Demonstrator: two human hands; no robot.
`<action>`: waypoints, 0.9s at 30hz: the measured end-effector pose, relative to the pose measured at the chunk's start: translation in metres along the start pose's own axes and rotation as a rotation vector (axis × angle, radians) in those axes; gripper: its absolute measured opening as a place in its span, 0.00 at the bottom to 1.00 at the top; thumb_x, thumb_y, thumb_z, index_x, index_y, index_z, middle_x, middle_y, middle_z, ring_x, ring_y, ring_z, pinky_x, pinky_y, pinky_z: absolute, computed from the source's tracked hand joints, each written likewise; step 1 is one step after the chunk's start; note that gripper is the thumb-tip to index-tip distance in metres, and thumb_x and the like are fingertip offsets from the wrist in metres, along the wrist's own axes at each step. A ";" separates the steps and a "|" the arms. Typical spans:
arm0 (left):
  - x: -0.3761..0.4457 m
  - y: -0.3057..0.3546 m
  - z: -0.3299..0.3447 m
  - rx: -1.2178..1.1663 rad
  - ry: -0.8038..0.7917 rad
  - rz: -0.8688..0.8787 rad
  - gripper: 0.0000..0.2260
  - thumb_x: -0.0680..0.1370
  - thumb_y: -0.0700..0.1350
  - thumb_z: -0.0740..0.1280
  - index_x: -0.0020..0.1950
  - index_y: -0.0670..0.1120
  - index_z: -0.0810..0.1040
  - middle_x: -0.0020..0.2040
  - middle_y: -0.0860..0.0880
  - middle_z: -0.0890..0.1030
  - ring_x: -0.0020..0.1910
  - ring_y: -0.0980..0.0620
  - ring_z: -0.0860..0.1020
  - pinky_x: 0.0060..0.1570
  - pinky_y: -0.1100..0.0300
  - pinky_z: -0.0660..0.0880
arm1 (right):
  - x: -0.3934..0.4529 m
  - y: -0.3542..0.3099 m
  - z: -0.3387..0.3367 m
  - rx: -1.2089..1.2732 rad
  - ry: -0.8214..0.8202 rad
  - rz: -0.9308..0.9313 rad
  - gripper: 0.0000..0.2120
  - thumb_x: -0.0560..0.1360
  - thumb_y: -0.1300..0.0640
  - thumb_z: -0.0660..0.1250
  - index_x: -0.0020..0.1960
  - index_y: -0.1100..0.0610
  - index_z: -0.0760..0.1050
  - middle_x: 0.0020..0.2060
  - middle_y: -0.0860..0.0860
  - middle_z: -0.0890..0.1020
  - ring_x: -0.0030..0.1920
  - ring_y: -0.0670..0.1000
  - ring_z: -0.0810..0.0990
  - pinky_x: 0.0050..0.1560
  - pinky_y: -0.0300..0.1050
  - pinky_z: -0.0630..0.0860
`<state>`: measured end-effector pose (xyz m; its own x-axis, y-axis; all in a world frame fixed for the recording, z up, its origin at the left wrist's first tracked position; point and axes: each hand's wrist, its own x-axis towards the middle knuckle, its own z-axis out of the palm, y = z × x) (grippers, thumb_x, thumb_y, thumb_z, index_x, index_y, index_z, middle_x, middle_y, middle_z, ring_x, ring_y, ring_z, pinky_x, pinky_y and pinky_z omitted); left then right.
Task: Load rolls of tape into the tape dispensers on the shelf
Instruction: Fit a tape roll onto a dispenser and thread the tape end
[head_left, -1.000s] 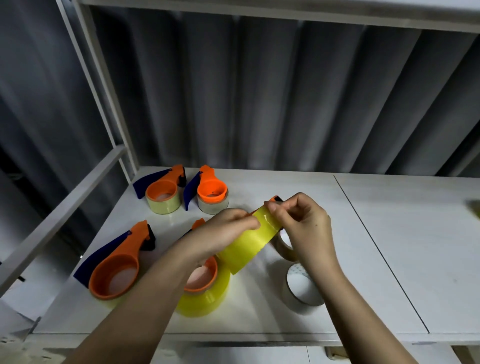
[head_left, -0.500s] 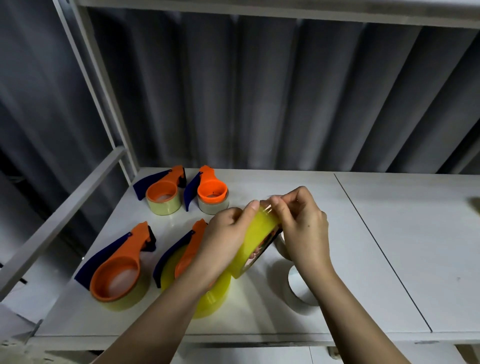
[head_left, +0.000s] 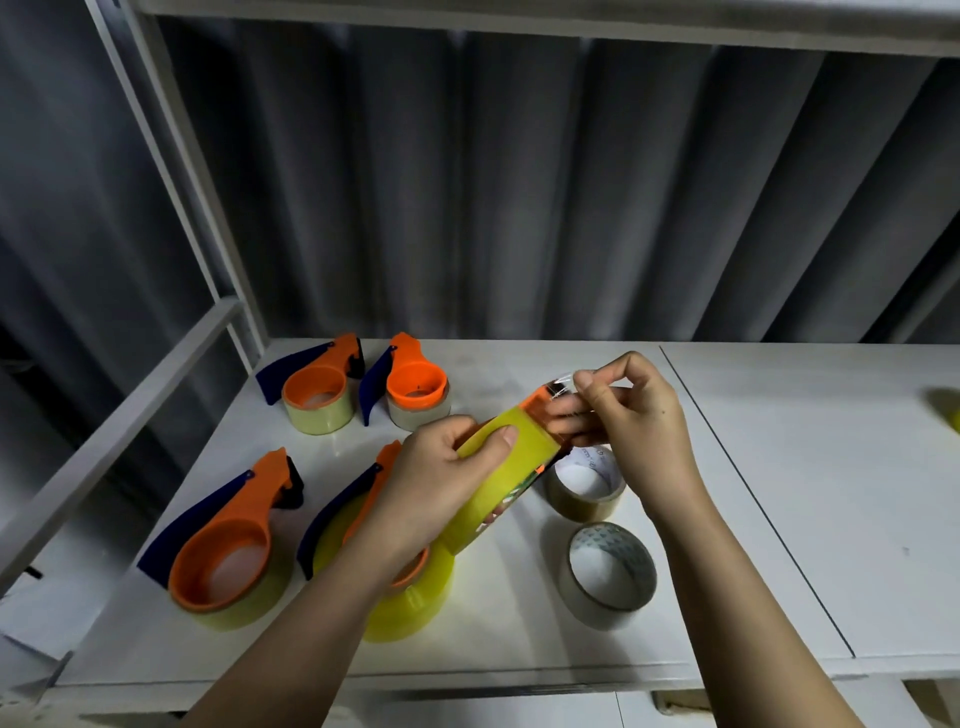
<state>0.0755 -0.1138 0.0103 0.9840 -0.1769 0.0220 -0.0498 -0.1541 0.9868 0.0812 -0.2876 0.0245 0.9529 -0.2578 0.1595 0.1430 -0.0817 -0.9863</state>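
The white shelf (head_left: 779, 467) spans the lower half of the view, with a seam running from 12 o'clock toward 5 o'clock on its right part. A grey pleated backdrop (head_left: 519, 182) stands behind it.

Four loaded dispensers sit on the left part of the shelf. At 8 o'clock lies the near-left dispenser (head_left: 228, 551), orange body, blue handle, pale yellow tape under it. Just beside it, toward 7 o'clock of centre, the near-centre dispenser (head_left: 363, 509) rests on a yellow roll, partly hidden by my left forearm. At 10 o'clock stand the far-left dispenser (head_left: 317, 389) and, just beside it, the far-right dispenser (head_left: 410, 389).

My left hand (head_left: 441, 483) grips the held yellow tape roll (head_left: 498, 478) above the shelf, thumb pressed flat on its outer face, fingers curled round the far side. The roll sits in the held dispenser (head_left: 537, 402), of which only an orange tip shows at the roll's 1 o'clock end.

My right hand (head_left: 628, 421) pinches the clear tape end (head_left: 563, 382) between thumb and forefinger at that same tip.

Two loose rolls lie on the shelf at 5 o'clock of the held roll: the brown roll (head_left: 584, 488), partly behind my right wrist, and the clear roll (head_left: 608, 574), nearer to me
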 end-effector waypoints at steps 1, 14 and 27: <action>0.001 0.000 -0.001 0.003 -0.003 0.003 0.17 0.75 0.49 0.68 0.35 0.39 0.68 0.28 0.41 0.74 0.26 0.44 0.77 0.30 0.51 0.76 | 0.001 -0.001 -0.001 0.004 0.013 -0.004 0.09 0.79 0.63 0.64 0.41 0.60 0.68 0.30 0.55 0.84 0.28 0.52 0.83 0.27 0.40 0.77; -0.003 0.005 -0.010 0.042 -0.062 0.051 0.15 0.78 0.44 0.66 0.33 0.43 0.67 0.22 0.52 0.71 0.22 0.54 0.73 0.24 0.64 0.70 | 0.010 -0.002 -0.015 -0.050 0.054 -0.015 0.07 0.78 0.62 0.65 0.42 0.59 0.72 0.35 0.55 0.86 0.28 0.48 0.79 0.26 0.36 0.69; -0.008 0.011 -0.018 -0.018 -0.104 0.042 0.16 0.78 0.43 0.64 0.48 0.27 0.72 0.32 0.34 0.75 0.24 0.50 0.77 0.27 0.61 0.75 | 0.011 -0.011 -0.030 -0.030 0.068 -0.097 0.06 0.78 0.59 0.66 0.43 0.56 0.72 0.33 0.52 0.85 0.33 0.52 0.79 0.27 0.37 0.69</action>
<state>0.0700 -0.0969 0.0235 0.9579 -0.2833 0.0471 -0.0863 -0.1275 0.9881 0.0820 -0.3184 0.0379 0.9147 -0.3115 0.2574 0.2245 -0.1379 -0.9647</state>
